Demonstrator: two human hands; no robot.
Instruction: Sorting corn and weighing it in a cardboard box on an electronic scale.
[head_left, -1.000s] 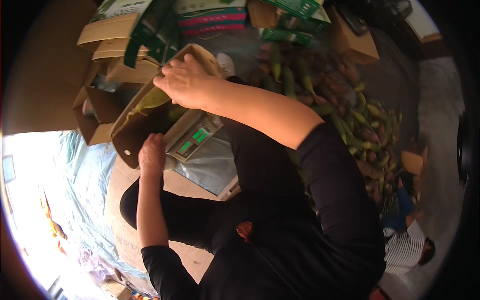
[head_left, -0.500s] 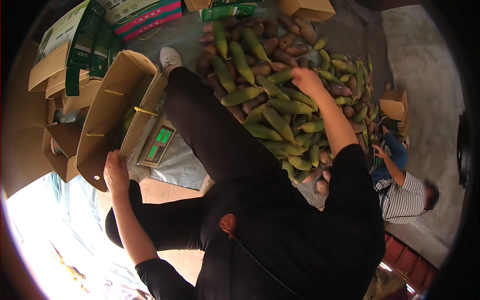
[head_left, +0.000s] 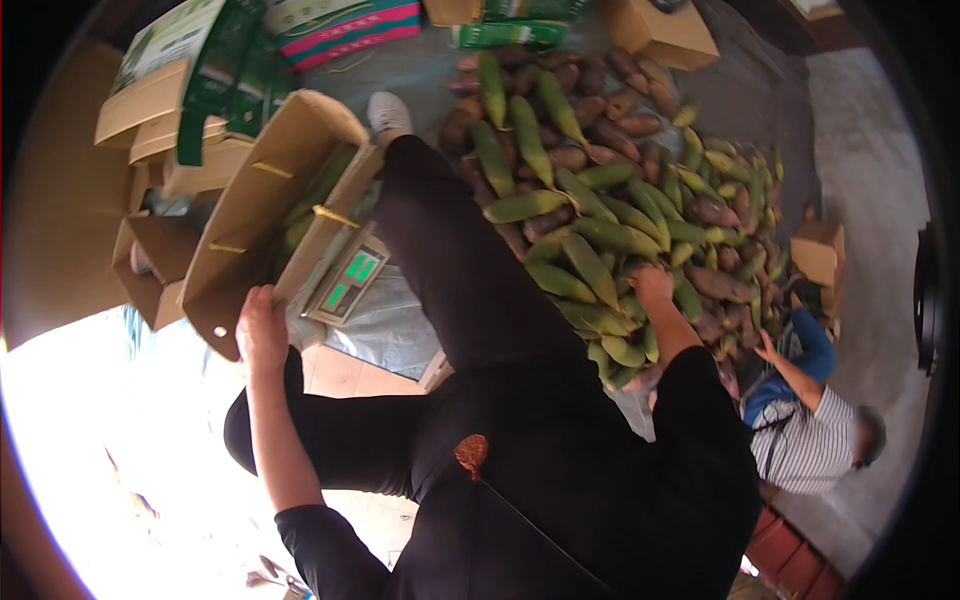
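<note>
My left hand (head_left: 262, 332) grips the near end of a long brown carton (head_left: 232, 235) by its edge. Green radishes (head_left: 312, 205) show inside the carton, partly hidden by its wall. The carton rests on or against a scale with a lit green display (head_left: 352, 283). My right hand (head_left: 655, 285) is down in the near part of a big heap of green radishes (head_left: 592, 268). Its fingers are curled on a green radish (head_left: 630, 303), with the fingertips partly hidden.
Reddish-brown, potato-like roots (head_left: 610, 135) lie among and behind the radishes. Green-printed cartons (head_left: 205, 75) and a smaller open box (head_left: 160, 265) stand at the left. Another box (head_left: 660, 35) is at the back. A person in a striped shirt (head_left: 808, 445) sits at the right, reaching toward the heap.
My right hand has come nearer, from the middle of the heap to its near part. My left hand stays on the carton's end. The whole view has shifted a little.
</note>
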